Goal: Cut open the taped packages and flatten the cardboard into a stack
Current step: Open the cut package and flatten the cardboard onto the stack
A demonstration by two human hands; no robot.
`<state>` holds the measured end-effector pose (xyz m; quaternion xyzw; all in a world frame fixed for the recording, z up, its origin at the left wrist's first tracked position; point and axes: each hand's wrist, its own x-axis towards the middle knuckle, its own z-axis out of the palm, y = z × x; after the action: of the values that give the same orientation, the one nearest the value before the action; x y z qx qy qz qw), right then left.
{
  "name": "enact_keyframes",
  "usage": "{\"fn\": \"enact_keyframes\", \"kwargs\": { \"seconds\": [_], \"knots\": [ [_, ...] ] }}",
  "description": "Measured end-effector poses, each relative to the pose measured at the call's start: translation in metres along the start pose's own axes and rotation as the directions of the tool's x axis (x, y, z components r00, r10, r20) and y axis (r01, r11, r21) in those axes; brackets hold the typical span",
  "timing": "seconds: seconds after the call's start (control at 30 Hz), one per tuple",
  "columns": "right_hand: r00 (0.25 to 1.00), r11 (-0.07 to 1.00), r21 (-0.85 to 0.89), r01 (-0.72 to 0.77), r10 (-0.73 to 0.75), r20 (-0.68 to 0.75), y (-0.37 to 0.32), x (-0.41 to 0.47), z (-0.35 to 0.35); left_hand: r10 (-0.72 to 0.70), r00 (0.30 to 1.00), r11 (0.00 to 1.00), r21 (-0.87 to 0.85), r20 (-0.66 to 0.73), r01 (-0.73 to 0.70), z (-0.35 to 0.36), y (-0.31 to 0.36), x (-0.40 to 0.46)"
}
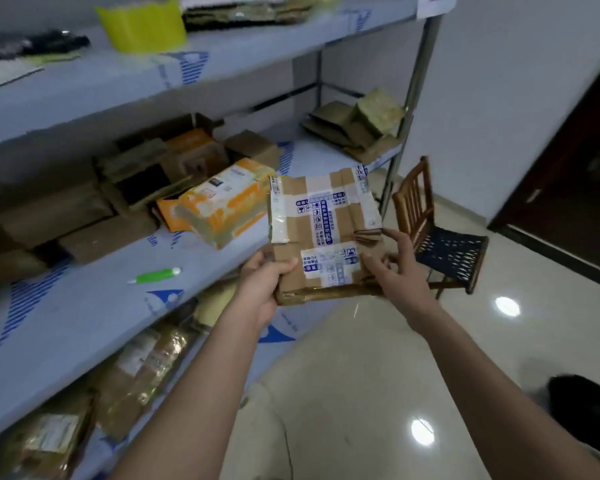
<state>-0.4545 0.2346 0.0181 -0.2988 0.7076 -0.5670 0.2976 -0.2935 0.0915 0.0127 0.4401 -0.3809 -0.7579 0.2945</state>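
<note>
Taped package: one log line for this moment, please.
taped package | left hand grips corner | right hand at right edge | green cutter on shelf, unused
</note>
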Motion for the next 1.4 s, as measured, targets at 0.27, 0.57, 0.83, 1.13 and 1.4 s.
{"fn": "enact_keyframes", "kwargs": {
  "seconds": [0.27, 0.57, 0.83, 1.13, 1.4],
  "knots": [
    [0.969, 0.996, -0.088, 0.007, -0.028, -0.244, 0.005, 0.065, -0.055, -0.128, 0.985, 0.992, -0.009, 0.115, 0.130, 0.089, 0.001, 0.064],
    [0.960, 0.974, -0.216, 0.062, -0.118, -0.254, -0.005, 0.222, -0.082, -0.204, 0.953, 0.979, 0.026, 0.224, 0.204, 0.157, 0.026, 0.185],
    [0.960, 0.888, -0.395, 0.236, -0.275, -0.045, -0.016, 0.343, -0.044, -0.125, 0.992, 0.981, -0.152, -0.013, 0.121, 0.157, 0.053, 0.265],
    [0.913, 0.615, -0.676, 0.405, -0.229, 0.339, 0.021, 0.439, -0.010, -0.117, 0.926, 0.970, -0.242, -0.360, 0.029, 0.182, 0.053, 0.347],
    [0.693, 0.398, -0.602, 0.692, -0.133, 0.708, 0.051, 0.518, -0.022, -0.121, 0.791, 0.978, -0.207, -0.599, -0.007, 0.208, 0.045, 0.397]
  ]
}}
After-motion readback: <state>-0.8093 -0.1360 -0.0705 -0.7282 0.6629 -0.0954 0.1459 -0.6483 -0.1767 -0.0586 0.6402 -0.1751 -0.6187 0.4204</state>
